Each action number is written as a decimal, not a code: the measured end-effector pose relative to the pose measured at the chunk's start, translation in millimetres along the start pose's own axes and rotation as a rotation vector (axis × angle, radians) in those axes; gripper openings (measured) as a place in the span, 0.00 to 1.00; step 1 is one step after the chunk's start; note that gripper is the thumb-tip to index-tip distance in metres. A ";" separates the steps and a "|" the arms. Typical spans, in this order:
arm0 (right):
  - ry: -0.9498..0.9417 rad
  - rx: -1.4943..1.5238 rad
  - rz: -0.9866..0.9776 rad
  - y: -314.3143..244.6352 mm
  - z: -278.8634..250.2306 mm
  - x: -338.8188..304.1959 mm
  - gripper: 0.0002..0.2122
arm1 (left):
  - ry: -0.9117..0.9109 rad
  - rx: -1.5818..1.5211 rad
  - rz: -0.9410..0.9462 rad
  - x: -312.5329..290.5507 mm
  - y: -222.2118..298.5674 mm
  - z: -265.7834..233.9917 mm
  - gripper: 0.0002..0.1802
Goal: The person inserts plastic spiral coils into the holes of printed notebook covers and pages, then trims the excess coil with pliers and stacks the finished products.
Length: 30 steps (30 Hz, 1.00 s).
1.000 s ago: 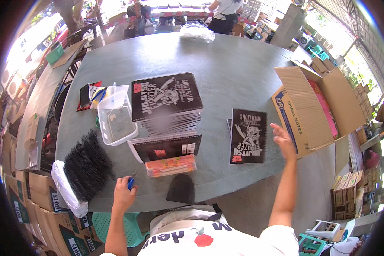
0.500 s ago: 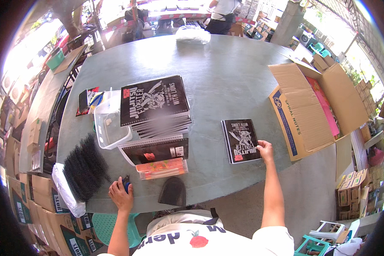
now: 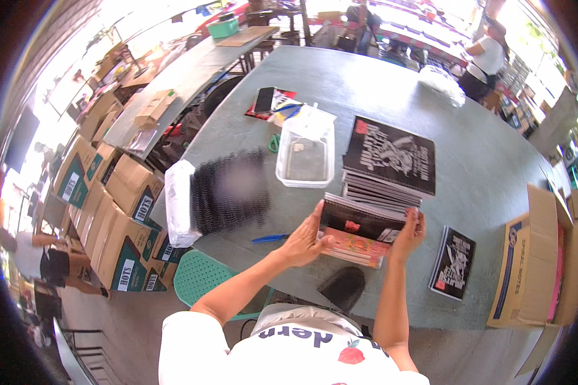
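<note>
A black-covered notebook (image 3: 364,223) stands tilted at the front of the stack, between my two hands. My left hand (image 3: 305,244) presses on its left edge, fingers stretched along the side and thumb at the lower front. At the right edge, my right hand (image 3: 410,236) has its fingers closed around the cover. Behind it rises the stack of spiral notebooks (image 3: 395,154) with black printed covers. A pack with orange-pink wrapping (image 3: 353,247) lies just in front. One separate spiral notebook (image 3: 454,263) rests to the right. A blue-handled tool (image 3: 270,238) lies left of my left hand.
Black spiral coils (image 3: 231,192) lie beside a white plastic-wrapped bundle (image 3: 181,204) at the left. A clear plastic tub (image 3: 305,157) sits behind them. At the right is an open cardboard box (image 3: 512,273); a dark rounded object (image 3: 343,287) is at the front edge.
My view has turned left. My right hand has left the separate notebook, and my left hand has left the blue-handled tool. Both are now at the notebook fronting the stack.
</note>
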State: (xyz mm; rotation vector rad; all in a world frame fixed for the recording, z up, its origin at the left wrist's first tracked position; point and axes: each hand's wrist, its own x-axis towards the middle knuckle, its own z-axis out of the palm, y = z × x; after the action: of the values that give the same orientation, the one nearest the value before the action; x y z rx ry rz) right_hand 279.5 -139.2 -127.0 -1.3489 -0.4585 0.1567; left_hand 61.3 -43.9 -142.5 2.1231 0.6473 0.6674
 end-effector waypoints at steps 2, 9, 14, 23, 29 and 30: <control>0.038 0.005 -0.004 -0.1 4.9 3.3 0.10 | -0.012 0.215 -0.011 -1.0 -9.9 -30.3 0.26; 0.009 -0.004 -0.021 -4.0 5.9 2.9 0.11 | 0.308 0.511 -0.374 10.5 -71.8 -63.2 0.16; -0.021 0.013 0.022 0.4 -2.6 3.9 0.13 | 0.153 0.730 -0.622 35.2 -102.9 -47.7 0.23; -0.212 -0.503 -0.675 -73.8 -1.1 -14.9 0.17 | 0.682 0.470 -0.310 26.8 -64.0 -102.6 0.12; -0.770 -0.768 -0.926 -74.0 70.5 -35.8 0.21 | 0.954 0.040 -0.101 -0.6 3.3 -158.2 0.11; -0.742 -0.818 -0.940 -67.0 74.2 -32.3 0.22 | 1.018 0.129 0.000 1.2 16.1 -161.7 0.11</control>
State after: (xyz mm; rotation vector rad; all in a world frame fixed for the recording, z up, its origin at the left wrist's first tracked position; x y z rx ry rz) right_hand 210.2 -99.3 -59.0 -1.6782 -1.8799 -0.3711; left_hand -39.1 34.8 -41.9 1.7809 1.2321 1.7672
